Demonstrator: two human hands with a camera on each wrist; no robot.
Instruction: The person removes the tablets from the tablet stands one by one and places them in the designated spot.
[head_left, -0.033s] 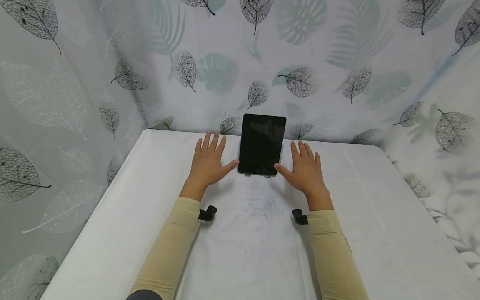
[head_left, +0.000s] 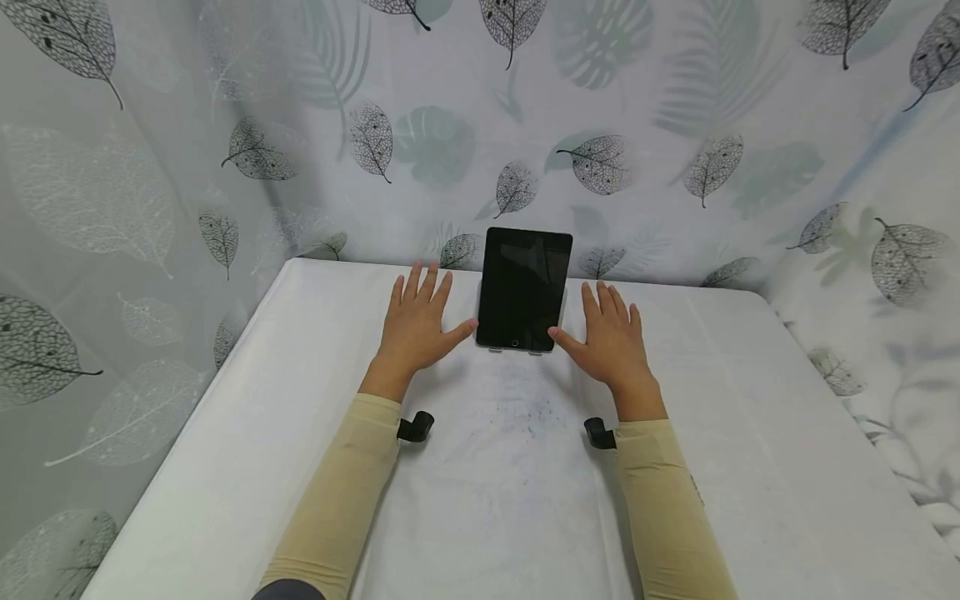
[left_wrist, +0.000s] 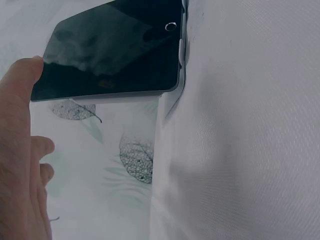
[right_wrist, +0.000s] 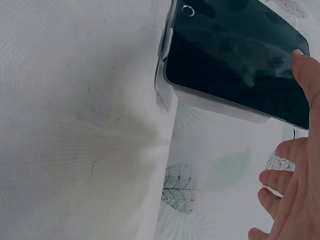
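A black tablet (head_left: 523, 287) with a round home button leans upright on a pale stand (right_wrist: 222, 106) near the far edge of the table. Its screen is dark and shows reflections. To its left, my left hand (head_left: 417, 325) has its fingers spread, the thumb by the tablet's lower left edge. My right hand (head_left: 609, 342) is likewise spread on the other side, its thumb overlapping the tablet's lower right corner in the head view. Whether either thumb touches the tablet I cannot tell. Neither hand grips anything.
A white cloth covers the table (head_left: 517, 500), with faint bluish marks in front of the tablet. Leaf-patterned curtains (head_left: 442, 75) hang behind and at both sides. Black wrist mounts (head_left: 417, 427) stick out inward from the beige sleeves (head_left: 333, 492).
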